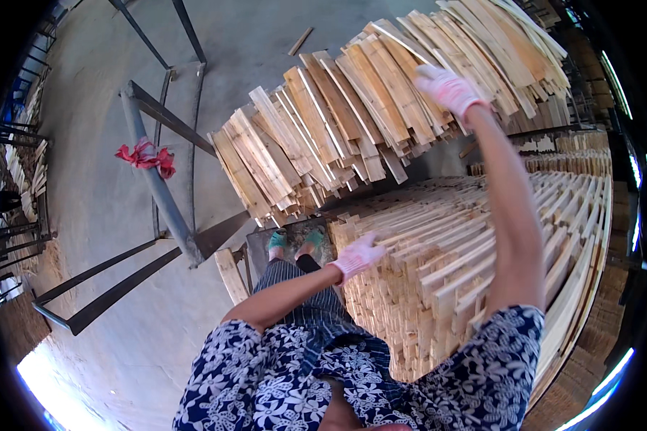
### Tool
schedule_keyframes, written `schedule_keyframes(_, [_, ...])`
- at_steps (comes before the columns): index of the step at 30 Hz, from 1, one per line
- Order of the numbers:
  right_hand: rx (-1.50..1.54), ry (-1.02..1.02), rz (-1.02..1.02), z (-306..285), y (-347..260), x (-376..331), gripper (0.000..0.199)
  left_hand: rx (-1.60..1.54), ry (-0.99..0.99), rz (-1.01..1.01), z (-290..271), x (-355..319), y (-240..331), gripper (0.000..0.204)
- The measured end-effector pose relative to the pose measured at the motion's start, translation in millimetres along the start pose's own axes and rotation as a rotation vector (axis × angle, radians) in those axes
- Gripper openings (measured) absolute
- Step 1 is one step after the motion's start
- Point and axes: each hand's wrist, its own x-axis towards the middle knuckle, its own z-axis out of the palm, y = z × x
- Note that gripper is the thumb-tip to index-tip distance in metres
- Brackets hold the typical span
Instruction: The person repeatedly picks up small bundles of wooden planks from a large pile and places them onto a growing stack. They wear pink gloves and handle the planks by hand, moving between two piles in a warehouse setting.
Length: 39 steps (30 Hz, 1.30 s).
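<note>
My left hand (359,257), in a white and pink work glove, is at the near left corner of a tall stack of wooden slats (446,276). Its fingers look slightly apart, and I make out nothing in them. My right arm stretches far forward over this stack. My right hand (449,90), gloved the same way, is over a long heap of loose thin boards (381,93), its fingers outstretched among the board ends. Slight blur hides whether its fingertips touch a board. The heaped boards lie side by side, slanting, with uneven ends.
A grey metal frame (169,208) with a red cloth (147,158) tied on it stands at left. Beneath my feet, in green footwear, is a dark platform (259,248). A loose wood piece (300,42) lies on the concrete floor (108,237). More stacked wood (604,323) lines the right.
</note>
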Motion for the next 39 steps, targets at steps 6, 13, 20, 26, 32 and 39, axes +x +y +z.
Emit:
schedule_keyframes(6, [0.153,-0.239,-0.056,333.6,90.2,47.0,0.046,-0.158,0.290,-0.155,-61.7,57.8,-120.3,0.060])
schedule_keyframes(13, [0.227,-0.344,0.557,510.2,152.5,36.8,0.046,-0.274,0.358,-0.214,-160.3,204.1,-115.9,0.050])
schedule_keyframes(20, [0.534,-0.166,0.773,607.9,212.4,73.2,0.073,0.182,0.592,-0.168,-230.2,384.5,-75.9,0.076])
schedule_keyframes(26, [0.781,-0.019,0.624,592.4,140.6,49.7,0.077,0.278,0.887,-0.423,-216.4,441.8,-65.9,0.112])
schedule_keyframes(32, [1.049,-0.145,0.617,554.7,42.1,25.6,0.079,0.023,0.831,-0.285,-260.9,403.3,-116.6,0.121])
schedule_keyframes(39, [1.451,-0.057,0.684,608.2,72.7,48.0,0.068,-0.076,0.679,-0.375,-256.1,393.6,-95.0,0.118])
